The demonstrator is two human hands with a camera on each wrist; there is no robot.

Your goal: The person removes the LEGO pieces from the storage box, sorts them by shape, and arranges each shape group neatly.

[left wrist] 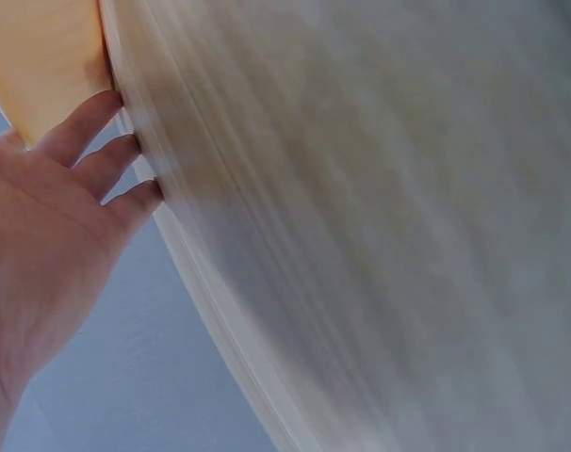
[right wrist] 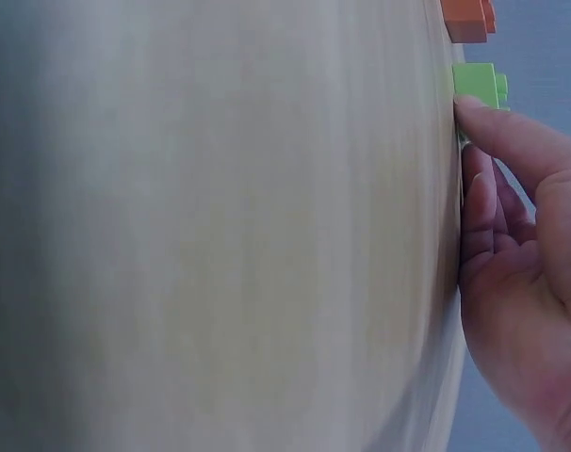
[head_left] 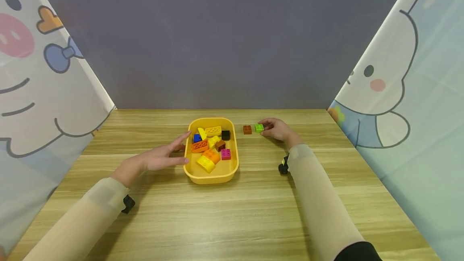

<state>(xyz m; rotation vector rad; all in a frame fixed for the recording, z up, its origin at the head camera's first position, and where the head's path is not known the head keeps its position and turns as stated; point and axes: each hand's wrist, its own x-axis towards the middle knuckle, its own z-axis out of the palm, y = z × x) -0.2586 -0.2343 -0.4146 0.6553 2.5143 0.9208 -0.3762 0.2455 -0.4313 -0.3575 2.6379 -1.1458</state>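
My right hand (head_left: 278, 129) pinching green brick (head_left: 259, 127) on table (head_left: 326, 164), brown brick (head_left: 247, 129) just left of grip. Left hand (head_left: 159, 157) flat, fingers straight against tray (head_left: 212, 177) wall, holding nothing, likely steadying it.

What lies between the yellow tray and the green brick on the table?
In the head view, one brown brick sits on the table between the yellow tray and the green brick. The right hand touches the green one.

Thin beige sleeves on both forearms; small black wrist-mounted devices; black cuff at right upper arm.
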